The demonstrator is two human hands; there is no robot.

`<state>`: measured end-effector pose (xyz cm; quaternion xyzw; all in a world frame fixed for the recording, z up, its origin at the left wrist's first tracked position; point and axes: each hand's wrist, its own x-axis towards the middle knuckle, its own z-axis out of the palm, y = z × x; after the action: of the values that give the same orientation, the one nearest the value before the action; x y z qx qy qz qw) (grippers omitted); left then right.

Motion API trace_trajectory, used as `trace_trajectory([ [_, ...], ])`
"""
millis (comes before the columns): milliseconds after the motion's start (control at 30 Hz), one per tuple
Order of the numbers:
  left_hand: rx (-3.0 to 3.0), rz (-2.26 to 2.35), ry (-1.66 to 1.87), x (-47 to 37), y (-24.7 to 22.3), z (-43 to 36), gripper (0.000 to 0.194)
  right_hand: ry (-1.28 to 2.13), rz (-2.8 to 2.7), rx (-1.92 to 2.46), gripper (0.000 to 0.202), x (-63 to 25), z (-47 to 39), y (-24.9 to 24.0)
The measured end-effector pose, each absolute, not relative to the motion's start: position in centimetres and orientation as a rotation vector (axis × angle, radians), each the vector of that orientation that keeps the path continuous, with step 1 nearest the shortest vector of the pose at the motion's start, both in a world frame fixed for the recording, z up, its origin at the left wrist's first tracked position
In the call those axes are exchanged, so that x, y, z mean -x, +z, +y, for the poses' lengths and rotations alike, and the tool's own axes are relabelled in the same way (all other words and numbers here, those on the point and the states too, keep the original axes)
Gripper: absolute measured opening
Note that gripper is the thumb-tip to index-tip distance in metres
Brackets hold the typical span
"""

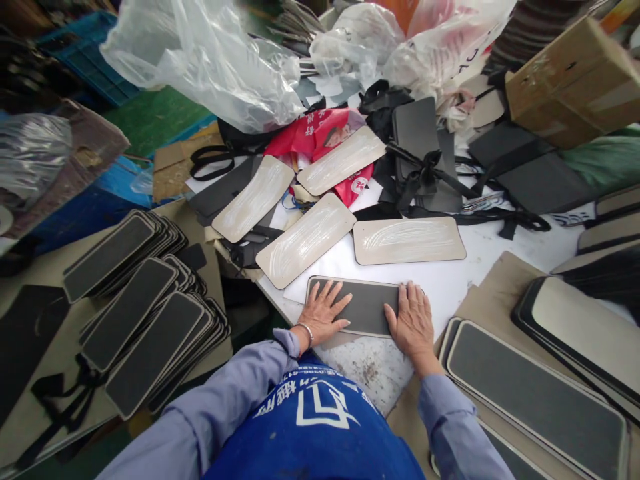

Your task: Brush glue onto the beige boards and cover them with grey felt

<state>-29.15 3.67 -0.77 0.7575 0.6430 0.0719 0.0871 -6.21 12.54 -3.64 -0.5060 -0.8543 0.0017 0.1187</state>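
Observation:
A dark grey rectangular panel with rounded corners and a pale rim (367, 307) lies flat near the front edge of the white-topped table (480, 247). On its left end rests my left hand (325, 312), fingers spread, palm down. My right hand (413, 319) presses flat on the right end, thumb apart from the fingers. Just beyond lie several beige panels with whitish, glossy smears: one at the right (409, 240), one in the middle (306, 240), one at the left (253, 198), and one farther back (342, 160).
Stacks of grey panels stand on a side surface at left (143, 313). More stacked panels (535, 393) lie at right, beside a beige-topped stack (585, 327). Behind are strap-tied dark panels (425, 153), a clear plastic bag (210, 60) and a cardboard box (575, 83).

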Motion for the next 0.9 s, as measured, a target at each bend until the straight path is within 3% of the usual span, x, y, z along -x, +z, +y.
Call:
trace_trajectory([
  [300,-2.333,1.963,0.188,29.5,-1.8,3.5,0.06,0.11,-2.339,1.45,0.067,6.2,12.5,-3.8],
  [567,-2.301,1.939,0.294,29.0,-1.1,3.9,0.056,0.194,-1.739,1.727,0.044,4.5,13.8,-2.9],
  [900,-1.944,2.383,0.51,31.3,-0.8,5.1,0.036,-0.004,-1.999,1.937,0.028,5.9,14.4,-2.7],
])
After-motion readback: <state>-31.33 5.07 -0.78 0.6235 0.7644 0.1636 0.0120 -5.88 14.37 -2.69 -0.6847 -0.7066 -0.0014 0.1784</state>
